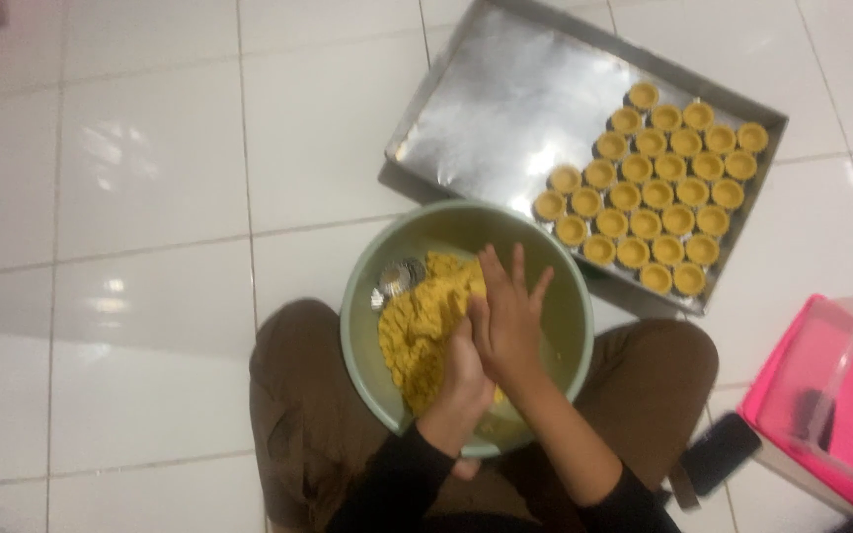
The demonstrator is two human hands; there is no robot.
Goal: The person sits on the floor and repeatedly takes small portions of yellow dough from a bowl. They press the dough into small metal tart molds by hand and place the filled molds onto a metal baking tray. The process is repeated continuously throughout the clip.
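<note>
Hands: left hand (pixel 463 380) is pressing into the yellow dough (pixel 425 331), fingers curled under; right hand (pixel 507 314) is lying over it, fingers spread, holding nothing that can be seen.
Dough: is sitting heaped in the green bowl (pixel 565 296), which is resting on the person's lap.
Moulds: small fluted metal moulds (pixel 399 278) are lying in the bowl, touching the dough.
Floor right: a dark phone (pixel 720 453) and a pink box (pixel 826 410) are sitting close by.
Beyond: a metal tray (pixel 505 99) is holding rows of dough cups (pixel 659 192).
</note>
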